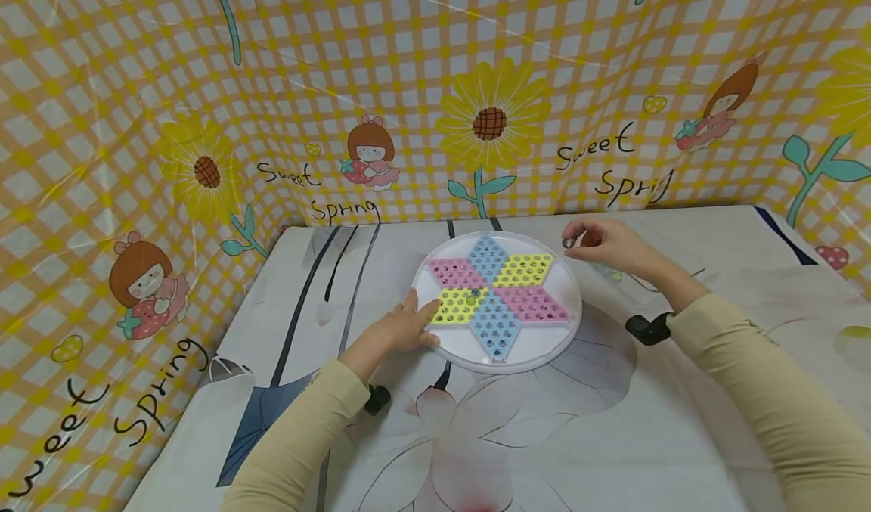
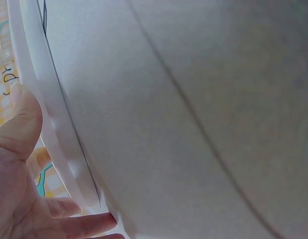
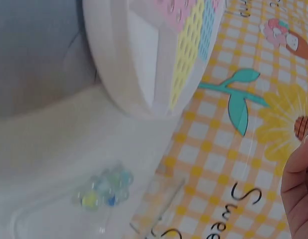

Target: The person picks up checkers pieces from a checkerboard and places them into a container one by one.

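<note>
A round white Chinese checkers board (image 1: 558, 342) carries a six-pointed star of pink, yellow and blue sections with rows of holes. Close to the star's centre sits a green marble (image 1: 471, 300). My left hand (image 1: 407, 327) rests at the board's left edge, fingers spread over the rim; the left wrist view shows the same hand (image 2: 24, 184) against the board's side. Beyond the upper right rim, my right hand (image 1: 605, 241) pinches a small dark marble (image 1: 568, 243) between thumb and fingertips. Only part of the right hand (image 3: 299, 184) shows in the right wrist view, its marble out of sight.
Several glass marbles (image 3: 105, 188) lie in a clear tray (image 3: 24, 219) right of the board, partly behind my right hand in the head view. A flower-print cloth (image 1: 435, 451) covers the table. Yellow checked fabric (image 1: 422, 58) hangs behind and at the left.
</note>
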Action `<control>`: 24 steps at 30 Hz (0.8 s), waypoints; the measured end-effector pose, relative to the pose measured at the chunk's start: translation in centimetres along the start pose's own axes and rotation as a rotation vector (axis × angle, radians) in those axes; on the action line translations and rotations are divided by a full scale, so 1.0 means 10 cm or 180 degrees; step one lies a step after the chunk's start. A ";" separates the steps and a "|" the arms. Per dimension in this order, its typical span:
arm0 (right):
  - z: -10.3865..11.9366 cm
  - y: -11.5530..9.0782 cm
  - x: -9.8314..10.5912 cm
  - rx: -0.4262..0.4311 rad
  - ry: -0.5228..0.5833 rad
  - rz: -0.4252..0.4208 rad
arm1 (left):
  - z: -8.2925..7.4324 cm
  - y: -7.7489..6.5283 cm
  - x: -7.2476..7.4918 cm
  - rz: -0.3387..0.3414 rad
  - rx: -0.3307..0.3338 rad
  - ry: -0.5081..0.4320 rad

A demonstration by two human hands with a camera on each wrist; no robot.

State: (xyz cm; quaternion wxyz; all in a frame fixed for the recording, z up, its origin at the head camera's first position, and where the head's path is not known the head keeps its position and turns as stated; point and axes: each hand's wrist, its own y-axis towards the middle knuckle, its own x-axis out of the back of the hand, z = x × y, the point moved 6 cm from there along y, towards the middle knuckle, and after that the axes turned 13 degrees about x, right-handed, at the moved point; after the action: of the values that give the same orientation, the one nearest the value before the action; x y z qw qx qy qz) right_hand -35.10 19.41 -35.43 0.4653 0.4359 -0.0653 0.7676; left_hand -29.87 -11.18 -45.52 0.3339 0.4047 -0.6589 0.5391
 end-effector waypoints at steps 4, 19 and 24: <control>-0.07 -0.02 0.12 -0.0055 -0.0147 -0.0007 | 0.00 -0.01 0.00 -0.0002 -0.0003 -0.0015; -0.36 -0.04 0.51 -0.0360 -0.0262 -0.0171 | 0.02 0.03 -0.03 -0.0015 -0.0010 -0.0032; -0.51 -0.06 0.59 -0.0484 -0.0226 -0.0164 | 0.02 0.03 -0.02 -0.0024 0.0001 -0.0073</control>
State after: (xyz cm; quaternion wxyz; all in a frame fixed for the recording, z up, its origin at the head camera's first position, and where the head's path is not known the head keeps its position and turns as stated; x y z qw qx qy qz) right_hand -38.87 26.20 -34.40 0.5141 0.4278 -0.1285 0.7322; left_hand -30.05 -11.29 -45.89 0.3283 0.4134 -0.6611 0.5332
